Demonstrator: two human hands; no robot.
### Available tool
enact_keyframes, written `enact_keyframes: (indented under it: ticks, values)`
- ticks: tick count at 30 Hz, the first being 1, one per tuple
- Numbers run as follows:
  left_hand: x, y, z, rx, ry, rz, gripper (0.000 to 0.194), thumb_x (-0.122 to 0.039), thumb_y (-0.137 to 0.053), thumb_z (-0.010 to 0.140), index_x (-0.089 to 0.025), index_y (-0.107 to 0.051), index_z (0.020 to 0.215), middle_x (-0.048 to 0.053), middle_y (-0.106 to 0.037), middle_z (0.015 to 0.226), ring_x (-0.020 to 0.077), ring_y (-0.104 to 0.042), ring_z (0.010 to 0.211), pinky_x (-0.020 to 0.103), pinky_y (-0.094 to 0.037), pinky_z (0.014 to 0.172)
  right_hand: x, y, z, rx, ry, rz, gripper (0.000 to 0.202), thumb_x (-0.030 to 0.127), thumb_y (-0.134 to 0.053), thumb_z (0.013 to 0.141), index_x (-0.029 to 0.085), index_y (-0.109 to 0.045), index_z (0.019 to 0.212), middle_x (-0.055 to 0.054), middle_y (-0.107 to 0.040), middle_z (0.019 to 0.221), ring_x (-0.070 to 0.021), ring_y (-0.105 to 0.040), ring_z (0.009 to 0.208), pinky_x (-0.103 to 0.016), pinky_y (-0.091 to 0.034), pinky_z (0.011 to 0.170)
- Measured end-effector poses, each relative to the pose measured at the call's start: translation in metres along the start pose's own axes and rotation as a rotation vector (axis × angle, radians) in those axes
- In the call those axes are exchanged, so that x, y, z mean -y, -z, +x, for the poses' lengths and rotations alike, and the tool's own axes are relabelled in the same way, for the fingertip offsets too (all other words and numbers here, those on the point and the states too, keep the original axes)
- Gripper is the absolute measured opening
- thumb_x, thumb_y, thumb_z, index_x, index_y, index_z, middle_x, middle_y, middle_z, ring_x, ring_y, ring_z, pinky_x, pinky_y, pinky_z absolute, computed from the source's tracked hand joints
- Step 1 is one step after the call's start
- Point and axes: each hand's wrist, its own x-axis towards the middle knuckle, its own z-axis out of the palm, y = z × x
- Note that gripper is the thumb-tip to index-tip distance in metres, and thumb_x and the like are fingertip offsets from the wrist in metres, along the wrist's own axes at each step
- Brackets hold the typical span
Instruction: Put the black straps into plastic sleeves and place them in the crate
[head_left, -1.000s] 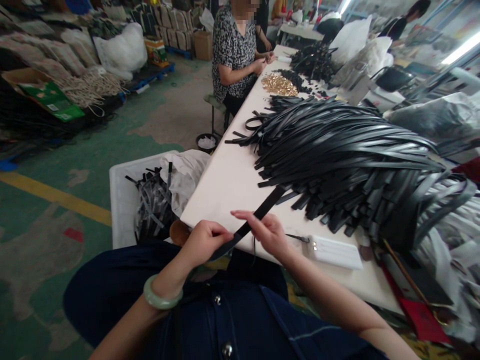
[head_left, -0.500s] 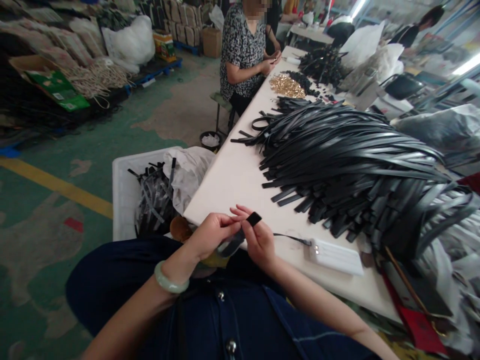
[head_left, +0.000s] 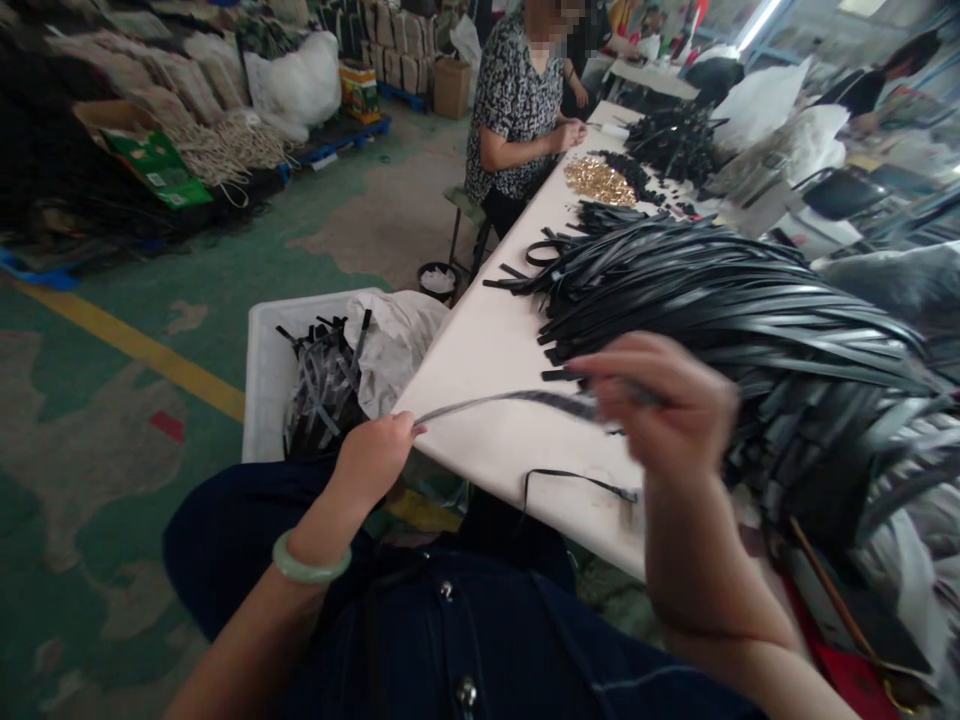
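Observation:
A thin black strap (head_left: 510,397) stretches in a low arch above the near corner of the white table. My left hand (head_left: 377,452), with a pale green bangle at the wrist, is closed around the strap's left end. At the other end my right hand (head_left: 660,400) is raised over the table, blurred by motion. Its fingers are bent together, with something dark between them where the strap runs in; the exact grip is smeared. Just behind that hand lies a large heap of black straps (head_left: 720,270), their cut ends pointing left.
The white table (head_left: 480,345) runs away from me, bearing a gold pile of small metal parts (head_left: 600,182) and a black cord (head_left: 577,473). A white bin (head_left: 262,380) of strap pieces stands left of it. A person (head_left: 517,120) sits farther along the table.
My hands have moved from close together to wide apart, the right one up and rightward over the table. The strap is now drawn out between them. The view has shifted slightly left.

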Motion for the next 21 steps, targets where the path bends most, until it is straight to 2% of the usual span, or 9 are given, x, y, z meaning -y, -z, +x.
enact_keyframes:
  ticks: [2,3,5,7,9,12,15,18,21]
  values:
    - [-0.017,0.009,-0.002,0.004,-0.072,0.111,0.027,-0.029,-0.039,0.095,-0.014,-0.060,0.090,0.012,-0.066,0.084,0.0243,-0.065,0.080,0.032,-0.047,0.069,-0.013,-0.053,-0.023,0.473,-0.035,-0.199,0.040,0.028,-0.064,0.084,0.019,-0.062,0.123,-0.012,-0.065,0.118,-0.0218,-0.064,0.102,-0.033,-0.053,0.083]
    - [-0.024,0.013,-0.004,0.008,-0.117,0.126,0.022,-0.023,-0.040,0.094,-0.014,-0.060,0.092,0.012,-0.066,0.086,0.0240,-0.064,0.082,0.032,-0.048,0.071,-0.020,-0.076,-0.033,0.622,-0.073,-0.281,0.047,0.031,-0.061,0.086,0.017,-0.055,0.130,-0.015,-0.060,0.126,-0.0236,-0.061,0.109,-0.036,-0.051,0.088]
    - [-0.030,0.016,-0.009,0.005,-0.189,0.126,0.018,-0.014,-0.043,0.090,-0.015,-0.060,0.093,0.011,-0.065,0.091,0.0235,-0.063,0.088,0.032,-0.048,0.075,-0.034,-0.105,-0.047,0.802,-0.183,-0.434,0.040,0.033,-0.054,0.090,0.013,-0.056,0.125,-0.016,-0.064,0.117,-0.0237,-0.063,0.103,-0.034,-0.049,0.084]
    - [-0.025,0.016,-0.015,-0.012,-0.197,0.098,0.014,-0.014,-0.048,0.088,-0.015,-0.060,0.096,0.010,-0.065,0.094,0.0234,-0.062,0.093,0.032,-0.048,0.079,-0.043,-0.110,-0.052,0.844,-0.261,-0.554,0.028,0.033,-0.047,0.094,0.013,-0.064,0.103,-0.012,-0.070,0.094,-0.0216,-0.066,0.086,-0.029,-0.047,0.073]
    - [-0.012,0.014,-0.022,-0.014,-0.167,0.031,0.014,-0.021,-0.052,0.089,-0.017,-0.059,0.100,0.009,-0.065,0.099,0.0223,-0.061,0.095,0.031,-0.049,0.080,-0.048,-0.098,-0.050,0.820,-0.285,-0.633,0.030,0.034,-0.042,0.096,0.016,-0.065,0.087,-0.008,-0.069,0.080,-0.0189,-0.064,0.074,-0.026,-0.043,0.066]
    - [0.007,0.009,-0.030,0.017,-0.138,-0.062,0.018,-0.031,-0.052,0.091,-0.019,-0.060,0.101,0.007,-0.065,0.101,0.0204,-0.063,0.092,0.029,-0.049,0.077,-0.048,-0.075,-0.042,0.798,-0.278,-0.671,0.033,0.035,-0.043,0.096,0.017,-0.066,0.082,-0.006,-0.068,0.074,-0.0174,-0.063,0.070,-0.025,-0.041,0.064]
    - [0.009,0.003,-0.032,0.067,-0.160,-0.038,0.024,-0.038,-0.050,0.092,-0.017,-0.061,0.093,0.007,-0.068,0.094,0.0223,-0.065,0.087,0.031,-0.049,0.075,-0.040,-0.074,-0.042,0.779,-0.228,-0.646,0.029,0.032,-0.044,0.095,0.017,-0.068,0.099,-0.008,-0.070,0.095,-0.0186,-0.065,0.087,-0.026,-0.045,0.076]
    - [-0.003,-0.002,-0.030,0.071,-0.178,-0.008,0.029,-0.042,-0.051,0.090,-0.014,-0.060,0.097,0.010,-0.069,0.092,0.0249,-0.067,0.086,0.033,-0.050,0.073,-0.027,-0.094,-0.049,0.822,-0.122,-0.592,0.036,0.032,-0.043,0.095,0.020,-0.057,0.126,-0.009,-0.059,0.128,-0.0194,-0.061,0.107,-0.027,-0.046,0.087]
    - [-0.007,-0.004,-0.031,0.060,-0.212,-0.019,0.029,-0.039,-0.055,0.089,-0.013,-0.059,0.102,0.011,-0.069,0.092,0.0243,-0.067,0.085,0.031,-0.050,0.071,-0.017,-0.114,-0.056,0.999,-0.085,-0.663,0.036,0.037,-0.041,0.096,0.021,-0.055,0.125,-0.010,-0.064,0.116,-0.0204,-0.066,0.093,-0.028,-0.049,0.077]
